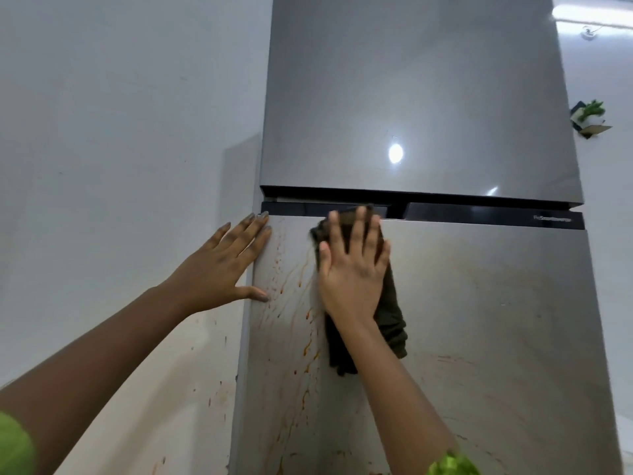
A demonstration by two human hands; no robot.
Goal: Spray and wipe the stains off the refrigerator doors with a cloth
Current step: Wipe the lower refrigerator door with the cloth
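Raised right hand (352, 269) presses cloth (390, 323) flat on lower door (479, 320); left hand (222, 265) splays against its edge.

To your left you had a pale wall (120, 132), flecked low down with orange-red spatter (224, 341). On the far right, a leafy green sprig (592, 109) sat in a small dark holder (590, 129) fixed to the wall, below a bright light strip (589, 13) and a small white fitting (590, 31).

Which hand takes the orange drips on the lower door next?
Right. The right hand presses the cloth flat on the lower door, beside the orange drips; the left hand is bare, resting on the door's left edge.
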